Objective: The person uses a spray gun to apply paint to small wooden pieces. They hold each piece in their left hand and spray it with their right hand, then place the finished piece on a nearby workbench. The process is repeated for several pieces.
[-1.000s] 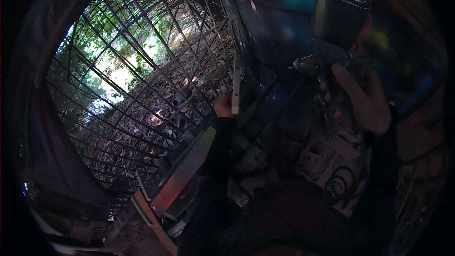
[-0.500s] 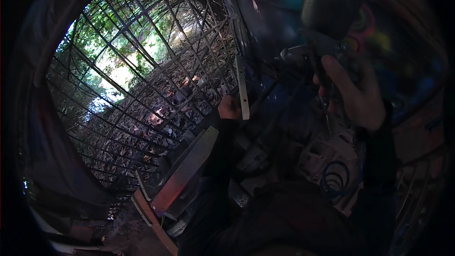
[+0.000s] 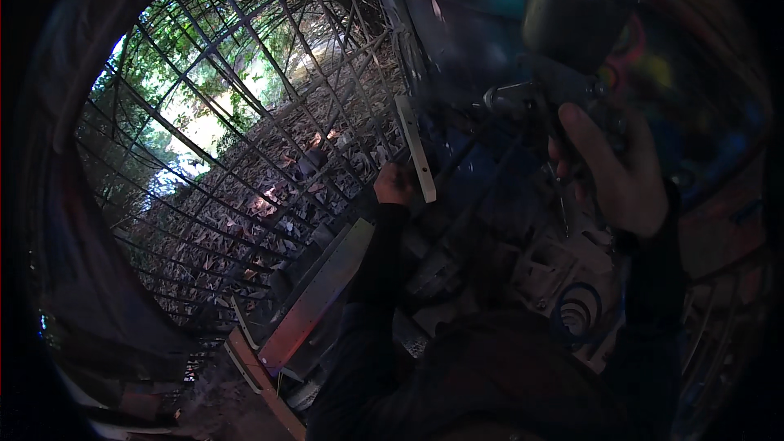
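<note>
My right hand [image 3: 625, 171] is wrapped round the grip of a spray gun [image 3: 523, 98], its thumb uppermost. A dark cup [image 3: 576, 12] sits on top of the gun, and the nozzle points left. To the left of it, my left hand [image 3: 394, 185] is closed at the lower part of a narrow pale strip [image 3: 416, 147] with holes in it. The strip stands nearly upright, tilted a little, in front of the nozzle with a gap between them. My left fingers are in shadow, so their exact hold is hard to see.
A metal grid [image 3: 220, 49] fills the left side, with dry leaves and greenery behind it. Below my left hand lies a long board [image 3: 314, 302] with reddish paint. A blue coiled hose [image 3: 600, 310] hangs at lower right. Paint-stained dark sheeting [image 3: 653, 73] stands behind the gun.
The pale strip has turned slightly, its top moving left and its lower end right. My right hand and the spray gun have shifted slightly; the left hand has hardly moved.
</note>
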